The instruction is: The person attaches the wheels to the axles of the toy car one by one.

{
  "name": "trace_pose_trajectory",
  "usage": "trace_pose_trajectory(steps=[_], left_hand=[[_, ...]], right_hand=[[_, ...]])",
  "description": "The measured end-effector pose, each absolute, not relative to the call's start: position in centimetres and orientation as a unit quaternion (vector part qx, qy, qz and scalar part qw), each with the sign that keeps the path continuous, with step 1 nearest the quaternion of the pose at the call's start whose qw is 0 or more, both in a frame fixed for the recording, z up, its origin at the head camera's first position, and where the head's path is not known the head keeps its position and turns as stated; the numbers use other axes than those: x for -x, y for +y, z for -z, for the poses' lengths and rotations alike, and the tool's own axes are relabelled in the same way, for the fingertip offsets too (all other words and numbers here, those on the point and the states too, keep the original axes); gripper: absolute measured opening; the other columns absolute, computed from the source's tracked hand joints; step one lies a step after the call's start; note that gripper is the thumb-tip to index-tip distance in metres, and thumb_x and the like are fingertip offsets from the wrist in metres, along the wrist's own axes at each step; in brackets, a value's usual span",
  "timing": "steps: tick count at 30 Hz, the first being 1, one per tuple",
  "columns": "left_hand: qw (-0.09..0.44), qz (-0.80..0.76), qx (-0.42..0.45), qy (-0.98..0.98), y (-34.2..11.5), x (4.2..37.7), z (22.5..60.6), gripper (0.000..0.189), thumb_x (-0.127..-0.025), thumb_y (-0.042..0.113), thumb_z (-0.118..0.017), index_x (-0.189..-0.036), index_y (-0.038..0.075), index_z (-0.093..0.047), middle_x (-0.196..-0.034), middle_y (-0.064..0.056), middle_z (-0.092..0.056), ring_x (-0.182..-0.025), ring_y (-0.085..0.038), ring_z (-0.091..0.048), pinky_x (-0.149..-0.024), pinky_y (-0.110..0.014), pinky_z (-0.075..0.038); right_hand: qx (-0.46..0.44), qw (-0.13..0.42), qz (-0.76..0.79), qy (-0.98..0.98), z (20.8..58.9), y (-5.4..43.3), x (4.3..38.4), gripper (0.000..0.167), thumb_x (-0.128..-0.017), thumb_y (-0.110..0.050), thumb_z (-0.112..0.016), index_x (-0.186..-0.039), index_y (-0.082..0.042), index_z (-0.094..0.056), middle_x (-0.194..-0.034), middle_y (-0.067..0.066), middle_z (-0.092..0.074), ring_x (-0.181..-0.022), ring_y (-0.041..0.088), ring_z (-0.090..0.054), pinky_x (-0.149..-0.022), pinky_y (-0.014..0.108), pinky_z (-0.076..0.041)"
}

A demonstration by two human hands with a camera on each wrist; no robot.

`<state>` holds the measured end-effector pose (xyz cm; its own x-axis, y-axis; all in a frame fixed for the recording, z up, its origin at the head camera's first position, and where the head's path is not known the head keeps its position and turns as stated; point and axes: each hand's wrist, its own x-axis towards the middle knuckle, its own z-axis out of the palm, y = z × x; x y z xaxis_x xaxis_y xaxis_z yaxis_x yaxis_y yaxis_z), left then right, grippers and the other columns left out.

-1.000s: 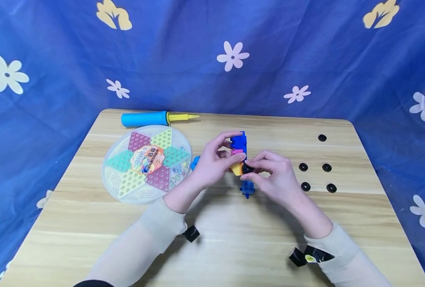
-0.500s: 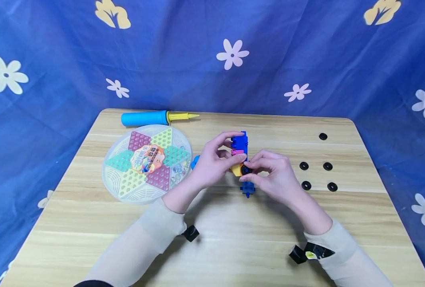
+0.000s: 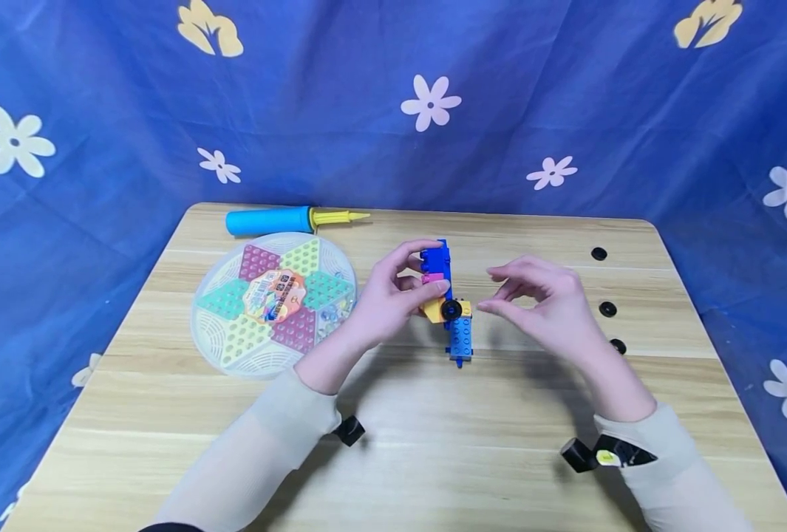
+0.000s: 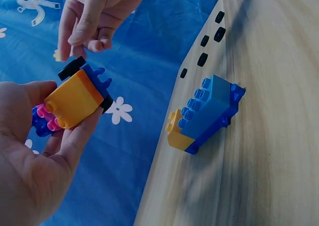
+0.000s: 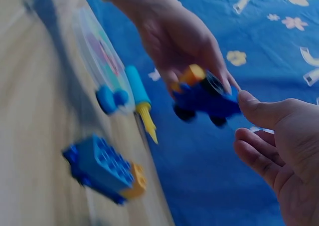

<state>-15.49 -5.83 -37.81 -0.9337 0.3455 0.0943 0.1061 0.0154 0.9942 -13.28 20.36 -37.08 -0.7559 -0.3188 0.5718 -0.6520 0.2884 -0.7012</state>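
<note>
My left hand (image 3: 389, 295) grips a toy block car (image 3: 437, 260) raised above the table, with thumb on one side and fingers on the other. The car has a dark blue base, a pink block, a yellow block (image 4: 75, 104) and black wheels; one wheel (image 3: 451, 309) faces up in the head view. My right hand (image 3: 553, 303) is a little to the right of the car, apart from it, thumb and fingers separated and holding nothing. Below the car on the table stands a second block vehicle (image 3: 461, 340), light blue and yellow on a dark blue base.
Several loose black wheels (image 4: 202, 59) lie at the table's right; my right hand hides some in the head view. A round Chinese checkers board (image 3: 273, 303) lies left, with a blue and yellow hand pump (image 3: 270, 220) behind it. A small blue piece (image 5: 112, 99) is beside the board.
My right hand has let go of the black wheel and moved right, away from the car. The wheel stays on the car, which my left hand has shifted slightly left.
</note>
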Motion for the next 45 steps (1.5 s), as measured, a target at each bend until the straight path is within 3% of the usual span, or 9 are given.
trace_pose_trajectory(steps=[9,14,18,25,29,32,36,43,45], left_hand=[[0.09,-0.692,-0.159,0.698,-6.1,15.5,37.8,0.054,-0.097,0.008,-0.079,-0.145,0.025,-0.061,-0.113,-0.017,-0.053,-0.078,-0.029,-0.069,-0.062,-0.051,-0.064],[0.092,-0.69,-0.158,0.7,-6.1,15.5,37.8,0.054,-0.097,0.009,-0.079,-0.145,0.027,-0.062,-0.114,-0.017,-0.054,-0.079,-0.03,-0.069,-0.061,-0.045,-0.064],[0.095,-0.689,-0.159,0.7,-6.2,15.4,37.7,0.054,-0.098,0.009,-0.079,-0.145,0.027,-0.061,-0.115,-0.017,-0.054,-0.081,-0.03,-0.07,-0.058,-0.036,-0.061],[0.102,-0.683,-0.16,0.706,-6.2,15.3,37.7,0.052,-0.098,0.01,-0.078,-0.145,0.028,-0.061,-0.115,-0.017,-0.055,-0.08,-0.03,-0.069,-0.059,-0.035,-0.061],[0.106,-0.683,-0.16,0.705,-6.3,15.3,37.8,0.053,-0.099,0.01,-0.078,-0.145,0.027,-0.061,-0.116,-0.017,-0.056,-0.08,-0.03,-0.069,-0.059,-0.036,-0.061],[0.108,-0.682,-0.164,0.704,-6.3,15.3,37.9,0.052,-0.099,0.009,-0.077,-0.146,0.027,-0.061,-0.116,-0.017,-0.058,-0.08,-0.03,-0.069,-0.06,-0.037,-0.062],[0.108,-0.68,-0.168,0.706,-6.4,15.3,37.9,0.052,-0.099,0.01,-0.077,-0.145,0.027,-0.061,-0.115,-0.017,-0.058,-0.079,-0.029,-0.069,-0.059,-0.036,-0.061],[0.108,-0.682,-0.169,0.703,-6.7,15.1,38.1,0.052,-0.099,0.009,-0.077,-0.146,0.026,-0.061,-0.115,-0.017,-0.058,-0.079,-0.03,-0.07,-0.057,-0.032,-0.059],[0.11,-0.68,-0.168,0.705,-6.8,15.1,38.0,0.053,-0.099,0.01,-0.077,-0.146,0.027,-0.061,-0.116,-0.017,-0.059,-0.081,-0.03,-0.071,-0.057,-0.032,-0.059]], right_hand=[[-0.253,0.175,-0.489,-0.816,37.6,24.6,16.3,0.042,-0.074,0.014,-0.091,-0.113,0.002,-0.079,-0.098,0.007,-0.075,-0.077,0.011,-0.073,-0.074,0.02,-0.06],[-0.196,0.166,-0.481,-0.838,38.8,26.8,18.2,0.04,-0.077,0.012,-0.09,-0.114,0.003,-0.078,-0.104,0.013,-0.074,-0.079,0.005,-0.072,-0.073,0.016,-0.058],[-0.152,0.151,-0.472,-0.855,39.8,28.6,19.5,0.038,-0.079,0.007,-0.09,-0.115,0.002,-0.078,-0.108,0.014,-0.073,-0.081,0.002,-0.071,-0.075,0.014,-0.057],[-0.066,0.13,-0.453,-0.88,41.8,31.6,21.7,0.038,-0.088,-0.011,-0.089,-0.121,0.003,-0.075,-0.108,0.018,-0.073,-0.083,-0.002,-0.066,-0.076,0.012,-0.055],[-0.017,0.116,-0.436,-0.892,43.1,33.3,23.1,0.048,-0.092,-0.022,-0.087,-0.128,0.004,-0.07,-0.118,0.024,-0.069,-0.088,0.004,-0.065,-0.075,0.01,-0.052],[0.009,0.097,-0.427,-0.899,44.1,34.5,23.9,0.054,-0.094,-0.027,-0.085,-0.135,0.003,-0.067,-0.129,0.025,-0.065,-0.099,0.02,-0.068,-0.073,0.01,-0.05],[0.023,0.081,-0.404,-0.911,45.4,35.8,24.5,0.06,-0.095,-0.027,-0.084,-0.141,0.003,-0.062,-0.14,0.025,-0.059,-0.117,0.04,-0.063,-0.08,0.018,-0.047],[0.045,0.076,-0.356,-0.93,46.9,37.0,24.6,0.061,-0.097,-0.027,-0.08,-0.142,0.008,-0.058,-0.136,0.03,-0.056,-0.126,0.047,-0.056,-0.106,0.056,-0.045],[0.047,0.08,-0.349,-0.933,47.3,37.2,24.6,0.06,-0.097,-0.027,-0.08,-0.141,0.009,-0.059,-0.134,0.032,-0.056,-0.126,0.047,-0.054,-0.109,0.059,-0.043]])
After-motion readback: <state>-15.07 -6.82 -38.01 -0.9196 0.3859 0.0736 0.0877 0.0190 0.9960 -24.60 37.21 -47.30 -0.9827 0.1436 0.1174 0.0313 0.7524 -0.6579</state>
